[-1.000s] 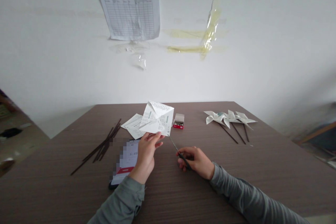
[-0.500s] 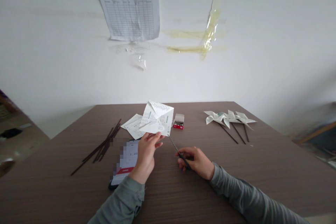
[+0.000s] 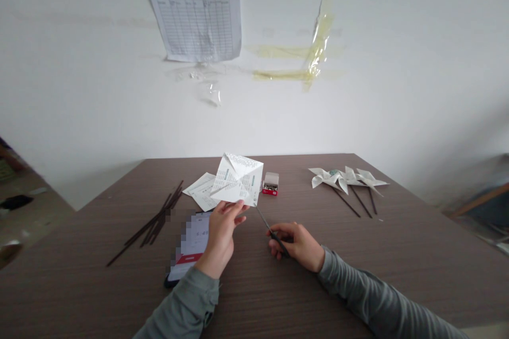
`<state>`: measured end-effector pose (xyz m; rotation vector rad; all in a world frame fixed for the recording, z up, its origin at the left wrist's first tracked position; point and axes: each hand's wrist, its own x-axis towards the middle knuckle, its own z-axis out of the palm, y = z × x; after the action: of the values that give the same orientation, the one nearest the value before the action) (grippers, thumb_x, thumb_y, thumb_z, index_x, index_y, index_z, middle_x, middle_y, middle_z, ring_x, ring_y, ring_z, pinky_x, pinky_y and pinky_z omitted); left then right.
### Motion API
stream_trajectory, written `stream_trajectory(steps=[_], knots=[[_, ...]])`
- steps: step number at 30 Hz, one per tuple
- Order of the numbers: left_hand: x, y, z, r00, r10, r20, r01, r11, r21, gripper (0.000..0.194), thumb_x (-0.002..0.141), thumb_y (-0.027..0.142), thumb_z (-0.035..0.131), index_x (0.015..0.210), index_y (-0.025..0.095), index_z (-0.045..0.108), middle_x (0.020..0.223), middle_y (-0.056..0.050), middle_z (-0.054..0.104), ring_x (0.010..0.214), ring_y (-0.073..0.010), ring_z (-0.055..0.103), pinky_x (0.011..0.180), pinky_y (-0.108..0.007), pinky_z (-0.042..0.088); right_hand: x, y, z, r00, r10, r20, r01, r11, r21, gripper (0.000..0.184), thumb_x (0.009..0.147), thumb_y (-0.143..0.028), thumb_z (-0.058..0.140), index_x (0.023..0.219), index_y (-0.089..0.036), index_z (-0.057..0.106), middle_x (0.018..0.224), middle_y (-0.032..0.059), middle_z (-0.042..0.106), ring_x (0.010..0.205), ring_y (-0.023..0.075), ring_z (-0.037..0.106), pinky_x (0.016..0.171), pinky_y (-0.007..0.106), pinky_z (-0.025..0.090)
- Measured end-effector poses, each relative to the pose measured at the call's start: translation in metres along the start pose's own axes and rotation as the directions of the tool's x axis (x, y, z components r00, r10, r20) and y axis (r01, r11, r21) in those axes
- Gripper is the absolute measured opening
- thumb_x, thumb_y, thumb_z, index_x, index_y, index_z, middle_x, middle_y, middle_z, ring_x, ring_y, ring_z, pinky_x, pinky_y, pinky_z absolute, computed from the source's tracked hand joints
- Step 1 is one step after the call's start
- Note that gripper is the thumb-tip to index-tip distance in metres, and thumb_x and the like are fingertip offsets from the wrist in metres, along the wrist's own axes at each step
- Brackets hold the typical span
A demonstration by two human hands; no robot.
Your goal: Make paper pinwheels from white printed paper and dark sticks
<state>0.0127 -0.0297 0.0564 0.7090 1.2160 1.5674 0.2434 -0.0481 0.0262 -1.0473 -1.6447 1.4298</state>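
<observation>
My left hand pinches the lower corner of a creased square of printed paper and holds it up above the table. My right hand rests on the table just to the right, closed round the handles of dark scissors. The blades point up and left towards the paper's lower edge. A phone lies flat beneath my left wrist.
A bundle of several dark thin sticks lies at the left. More printed sheets sit behind the held paper. A small red-and-white box stands at centre. Three finished paper pinwheels on sticks lie at the right on the brown table.
</observation>
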Motion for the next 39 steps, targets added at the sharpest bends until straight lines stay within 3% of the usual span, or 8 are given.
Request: stream_trajectory(steps=[21,33,39], knots=[[0.001,0.000,0.002,1.000,-0.015,-0.010,0.014,0.999,-0.042,0.029,0.074,0.019,0.108,0.085,0.024,0.081,0.095,-0.004,0.096,0.089,-0.0245,0.093,0.067,-0.025,0.061,-0.001,0.000,-0.001,0.999,0.041,0.016,-0.041,0.999,-0.004,0.066,0.074,-0.082,0.113,0.101,-0.026,0.089,0.079,0.0103,0.087,0.068,0.0329,0.079,0.077,0.050,0.071],[-0.002,0.003,0.004,1.000,-0.023,-0.021,0.022,0.998,-0.058,0.026,0.072,0.017,0.107,0.082,0.024,0.083,0.091,-0.003,0.096,0.085,-0.0228,0.091,0.066,-0.023,0.061,0.003,0.010,-0.001,0.999,0.002,0.050,-0.002,1.000,0.004,0.072,0.079,-0.088,0.111,0.103,-0.026,0.086,0.073,0.0028,0.083,0.061,0.0235,0.074,0.072,0.042,0.067],[-0.001,0.002,0.004,1.000,-0.012,-0.022,0.011,0.999,-0.045,0.029,0.072,0.019,0.108,0.084,0.025,0.082,0.091,-0.003,0.095,0.085,-0.0234,0.092,0.066,-0.024,0.061,0.000,0.003,-0.001,1.000,0.013,0.028,-0.013,1.000,0.012,0.067,0.077,-0.084,0.113,0.101,-0.027,0.087,0.073,0.0049,0.085,0.062,0.0260,0.075,0.071,0.043,0.066]])
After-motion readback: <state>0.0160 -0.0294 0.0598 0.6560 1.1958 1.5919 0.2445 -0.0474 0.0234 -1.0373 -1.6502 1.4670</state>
